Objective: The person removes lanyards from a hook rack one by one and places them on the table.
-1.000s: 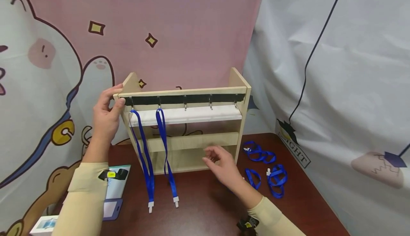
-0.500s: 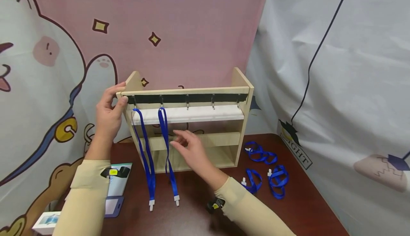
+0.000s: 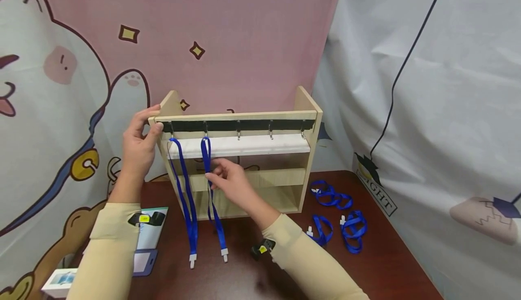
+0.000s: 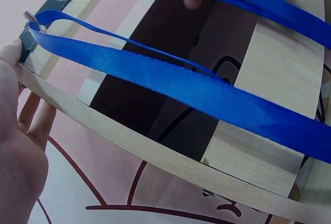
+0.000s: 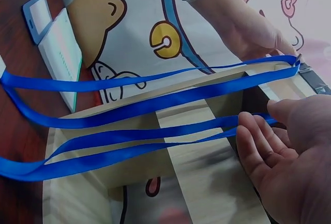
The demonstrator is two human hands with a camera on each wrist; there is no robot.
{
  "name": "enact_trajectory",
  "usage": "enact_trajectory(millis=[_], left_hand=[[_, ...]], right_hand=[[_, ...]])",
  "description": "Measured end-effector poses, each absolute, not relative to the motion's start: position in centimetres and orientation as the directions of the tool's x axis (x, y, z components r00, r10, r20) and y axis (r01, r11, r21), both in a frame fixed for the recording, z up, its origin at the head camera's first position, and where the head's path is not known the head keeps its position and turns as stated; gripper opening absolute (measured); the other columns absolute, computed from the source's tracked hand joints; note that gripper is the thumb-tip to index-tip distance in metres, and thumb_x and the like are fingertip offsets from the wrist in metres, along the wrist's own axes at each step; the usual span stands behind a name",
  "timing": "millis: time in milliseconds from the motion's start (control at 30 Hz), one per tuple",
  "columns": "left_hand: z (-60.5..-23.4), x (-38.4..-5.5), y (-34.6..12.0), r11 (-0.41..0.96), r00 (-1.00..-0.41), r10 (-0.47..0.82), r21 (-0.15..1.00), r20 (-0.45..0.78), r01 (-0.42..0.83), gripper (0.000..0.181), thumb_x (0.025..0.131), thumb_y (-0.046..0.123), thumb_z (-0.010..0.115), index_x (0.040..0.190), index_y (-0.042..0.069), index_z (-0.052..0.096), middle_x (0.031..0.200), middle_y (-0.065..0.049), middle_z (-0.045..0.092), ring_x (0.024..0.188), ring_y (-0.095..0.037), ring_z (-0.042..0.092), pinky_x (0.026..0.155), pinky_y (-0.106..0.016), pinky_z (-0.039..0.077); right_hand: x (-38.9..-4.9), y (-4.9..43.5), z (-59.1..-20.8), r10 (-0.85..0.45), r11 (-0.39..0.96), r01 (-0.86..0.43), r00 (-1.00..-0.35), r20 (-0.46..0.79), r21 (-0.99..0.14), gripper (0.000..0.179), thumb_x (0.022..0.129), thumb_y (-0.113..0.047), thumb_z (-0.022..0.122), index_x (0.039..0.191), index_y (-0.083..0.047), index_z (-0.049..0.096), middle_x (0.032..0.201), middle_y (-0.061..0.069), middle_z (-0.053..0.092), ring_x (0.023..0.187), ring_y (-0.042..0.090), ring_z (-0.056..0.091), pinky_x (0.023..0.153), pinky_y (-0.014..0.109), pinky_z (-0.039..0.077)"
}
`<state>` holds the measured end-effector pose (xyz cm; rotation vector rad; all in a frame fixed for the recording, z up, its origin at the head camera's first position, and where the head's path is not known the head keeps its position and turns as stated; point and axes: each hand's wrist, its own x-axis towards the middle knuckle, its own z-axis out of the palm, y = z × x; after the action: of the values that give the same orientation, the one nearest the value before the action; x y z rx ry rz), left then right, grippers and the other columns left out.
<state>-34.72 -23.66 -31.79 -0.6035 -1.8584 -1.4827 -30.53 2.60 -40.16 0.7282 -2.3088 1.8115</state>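
Left hand: grips upper left corner of wooden rack.
Right hand: thumb and fingers curl round second hanging lanyard.

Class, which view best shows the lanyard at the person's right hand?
Head: the blue lanyard hangs nearly whole, from hook to white clip. Left wrist shows only a stretch; right wrist, its straps without hook or clip.

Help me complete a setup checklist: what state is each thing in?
Pale wooden rectangular rack: upright, upper left corner in the left hand's grip.
Five silver metal hooks: two leftmost loaded, three bare.
Leftmost flat blue ribbon lanyard: hanging from its hook.
Second flat blue ribbon lanyard: hanging; right hand at it, pinch unclear.
Three loose blue ribbon lanyards: looped on the dark-red tabletop.
Blue-framed rectangular holder: lying flat.
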Motion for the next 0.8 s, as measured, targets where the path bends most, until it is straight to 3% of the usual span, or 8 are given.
enact_trajectory(millis=[167, 433, 567, 800], left_hand=[[-31.8, -34.7, -23.7, 0.254, -0.664, -0.053, 0.653, 0.746, 0.713, 0.036, 0.111, 0.01, 0.068, 0.146, 0.004, 0.067, 0.16, -0.001, 0.06, 0.141, -0.02, 0.054, 0.103, -0.03, 0.057], [-31.9, -34.6, -23.7, 0.26, -0.669, -0.055, 0.658, 0.741, 0.707, 0.036, 0.111, 0.012, 0.068, 0.146, 0.006, 0.067, 0.16, -0.001, 0.06, 0.14, -0.019, 0.054, 0.103, -0.031, 0.056], [-31.9, -34.7, -23.7, 0.264, -0.668, -0.06, 0.657, 0.742, 0.706, 0.036, 0.111, 0.011, 0.068, 0.147, 0.006, 0.067, 0.16, 0.0, 0.06, 0.138, -0.019, 0.054, 0.1, -0.029, 0.056], [-31.9, -34.7, -23.7, 0.257, -0.662, -0.053, 0.651, 0.747, 0.714, 0.036, 0.111, 0.01, 0.067, 0.146, 0.005, 0.067, 0.159, -0.001, 0.06, 0.138, -0.019, 0.054, 0.1, -0.028, 0.056]], right_hand=[[-30.7, 2.0, -39.7, -0.303, 0.171, -0.425, -0.881, 0.363, -0.889, 0.029, 0.107, -0.013, 0.075, 0.133, 0.0, 0.072, 0.091, 0.004, 0.076, 0.075, 0.031, 0.077, 0.065, 0.028, 0.061], [-31.0, 1.5, -39.7, -0.293, 0.116, -0.385, -0.894, 0.339, -0.916, 0.01, 0.107, -0.011, 0.076, 0.107, -0.001, 0.077, 0.086, 0.009, 0.075, 0.072, 0.033, 0.076, 0.07, 0.039, 0.067], [-31.0, 1.4, -39.8, -0.272, 0.1, -0.375, -0.901, 0.337, -0.921, 0.014, 0.106, -0.014, 0.077, 0.095, -0.006, 0.076, 0.083, 0.009, 0.075, 0.072, 0.036, 0.075, 0.068, 0.042, 0.066], [-30.7, 1.5, -40.0, -0.239, 0.074, -0.407, -0.894, 0.38, -0.911, 0.018, 0.105, -0.016, 0.079, 0.091, -0.006, 0.077, 0.081, 0.014, 0.077, 0.067, 0.034, 0.073, 0.068, 0.053, 0.065]])
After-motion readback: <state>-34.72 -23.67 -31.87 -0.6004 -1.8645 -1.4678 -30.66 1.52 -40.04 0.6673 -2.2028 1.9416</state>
